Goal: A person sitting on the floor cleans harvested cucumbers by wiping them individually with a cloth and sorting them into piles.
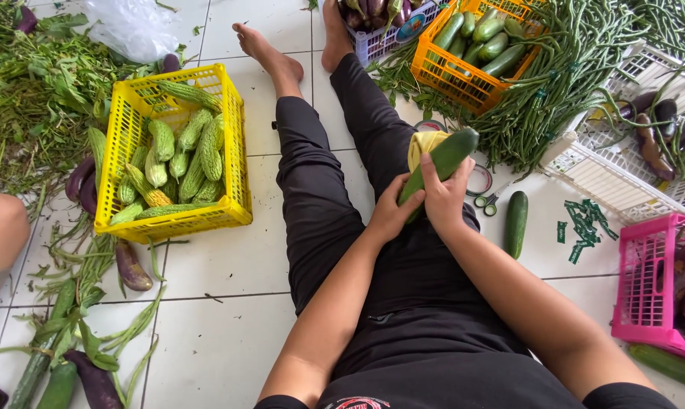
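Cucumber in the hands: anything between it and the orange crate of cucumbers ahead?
Nothing solid: the cucumber, held by both hands with a yellow cloth, faces the orange crate across loose greens on the floor.

A yellow crate (233,208) of bitter gourds (183,155), an orange crate (433,72), and long beans (562,83) surround.

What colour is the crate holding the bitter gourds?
Yellow crate, seen in the head view, left of the person's legs.

Head camera looks steeply down, close over lap (single view).
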